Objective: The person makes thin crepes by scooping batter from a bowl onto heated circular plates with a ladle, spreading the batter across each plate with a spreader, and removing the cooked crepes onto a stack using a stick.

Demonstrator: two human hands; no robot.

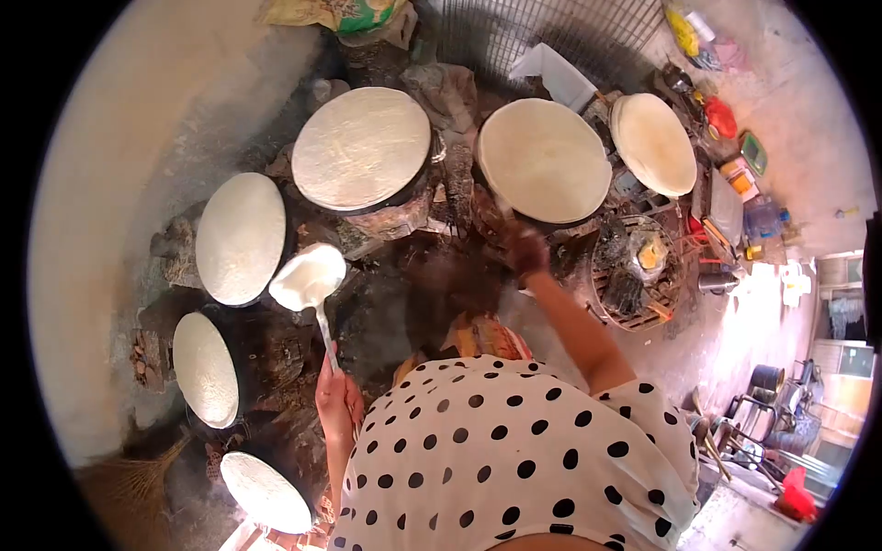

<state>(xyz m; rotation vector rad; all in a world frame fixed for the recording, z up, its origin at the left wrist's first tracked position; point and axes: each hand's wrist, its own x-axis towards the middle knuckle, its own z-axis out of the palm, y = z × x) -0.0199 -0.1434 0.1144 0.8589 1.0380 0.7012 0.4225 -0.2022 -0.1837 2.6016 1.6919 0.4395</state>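
The left hand is closed around the handle of the ladle, whose white-coated bowl is just beside a pale disc. To the right of the ladle, the blurred right hand is near a second disc; whether it holds anything I cannot tell. Beyond the ladle, a third disc lies on a dark pan

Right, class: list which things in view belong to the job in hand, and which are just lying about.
Belong to the job:
- ladle with pale contents, in the left hand
- pale round sheets on dark pans, one near the blurred right hand

Seemingly lying about:
- yellow-green sack
- green-rimmed item
- red item, lower right
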